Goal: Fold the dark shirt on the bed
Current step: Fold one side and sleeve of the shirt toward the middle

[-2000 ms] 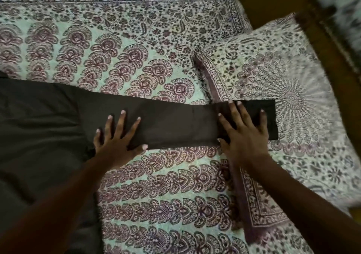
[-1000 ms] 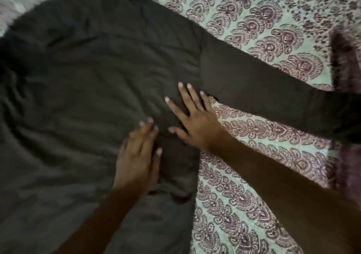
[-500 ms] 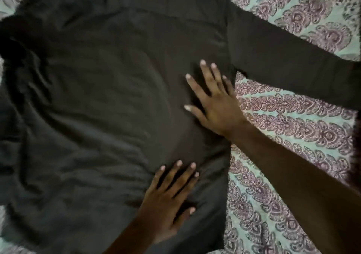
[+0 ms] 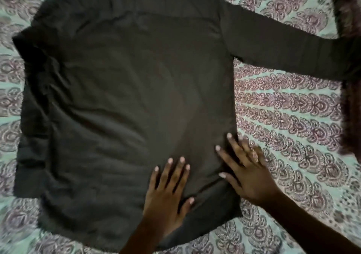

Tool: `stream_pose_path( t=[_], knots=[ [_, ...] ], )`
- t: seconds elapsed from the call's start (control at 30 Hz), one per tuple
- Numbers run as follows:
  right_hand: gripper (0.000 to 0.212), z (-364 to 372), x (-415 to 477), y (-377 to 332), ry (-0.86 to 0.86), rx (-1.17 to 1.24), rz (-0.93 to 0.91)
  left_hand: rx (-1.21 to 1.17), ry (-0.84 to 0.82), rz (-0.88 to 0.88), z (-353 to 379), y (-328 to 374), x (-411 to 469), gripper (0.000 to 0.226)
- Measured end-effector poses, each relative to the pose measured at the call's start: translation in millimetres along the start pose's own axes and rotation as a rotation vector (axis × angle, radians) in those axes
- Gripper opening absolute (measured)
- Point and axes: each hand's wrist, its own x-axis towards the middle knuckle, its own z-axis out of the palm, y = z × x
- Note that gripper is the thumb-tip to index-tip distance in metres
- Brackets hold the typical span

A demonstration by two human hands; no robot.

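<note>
"On the bed (image 4: pixel 293 117), where does the dark shirt (image 4: pixel 127 97) lie?"

"Spread flat, hem toward 6 o'clock, collar end toward 12 o'clock. The outstretched sleeve (image 4: pixel 283 48) runs toward 2 o'clock, clear of the body panel."

"State the condition of both hands."

"The left hand (image 4: pixel 166 191) lies palm down on the lower panel at 6 o'clock, fingers straight and spread wide, gripping nothing. The right hand (image 4: pixel 250 177) lies palm down at 5 o'clock on the side edge, fingers straight and spread, gripping nothing. Its outer fingers overhang onto the bed."

"Why flat palms rather than a pinch?"

"Judgement: this is a smoothing and squaring step. Open palms press the cloth down without bunching it. The right hand on the side edge sets that edge straight, so that later creases run true. No fold of the body panel is made yet."

"What cannot be verified?"

"The collar is cut off at 12 o'clock. The cuff of the outstretched sleeve is lost at 3 o'clock against a dark blurred shape (image 4: pixel 349 107) that cannot be identified. The far sleeve (image 4: pixel 31 117) at 9 o'clock shows only as a dark layered band, and whether it is tucked over or under cannot be told. The left forearm covers part of the hem. The right hand is blurred, so contact at each fingertip is unclear"
</note>
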Motion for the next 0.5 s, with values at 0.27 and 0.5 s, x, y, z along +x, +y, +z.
stream_pose_path(
  t=[0.27, 0.5],
  knots=[
    [0.071, 11.3, 64.5, -55.1, 0.171, 0.103, 0.088, -0.091, 0.093, -0.044, 5.6, 10.8, -36.2, 0.073],
    [0.072, 77.6, -99.5, -98.2, 0.131, 0.197, 0.293, 0.039, 0.112, -0.247, -4.2, -26.5, -24.0, 0.081]
  ],
)
